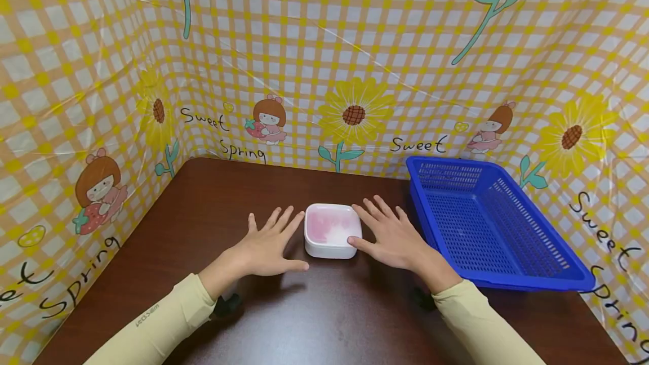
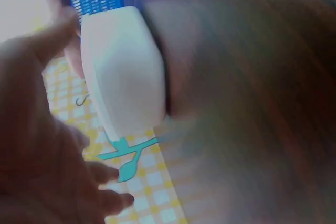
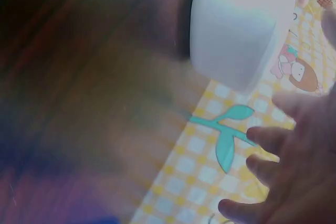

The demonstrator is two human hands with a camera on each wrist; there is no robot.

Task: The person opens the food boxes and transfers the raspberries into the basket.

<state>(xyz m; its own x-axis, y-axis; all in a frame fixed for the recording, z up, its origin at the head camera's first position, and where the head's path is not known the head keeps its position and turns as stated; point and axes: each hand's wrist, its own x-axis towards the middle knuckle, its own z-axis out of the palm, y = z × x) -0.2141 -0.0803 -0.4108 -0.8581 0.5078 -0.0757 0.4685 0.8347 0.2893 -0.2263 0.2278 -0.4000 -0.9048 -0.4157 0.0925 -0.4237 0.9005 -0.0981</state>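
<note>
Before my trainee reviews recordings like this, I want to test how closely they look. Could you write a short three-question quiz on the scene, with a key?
1. Which is nearer the blue basket, the left hand or the right hand?
2. Choose one. The top of the square box is: (a) plain black, (b) pink and white, (c) dark green.
3. True or false: both hands are clenched into fists.

Key
1. The right hand.
2. b.
3. False: the fingers of both hands are spread.
</note>
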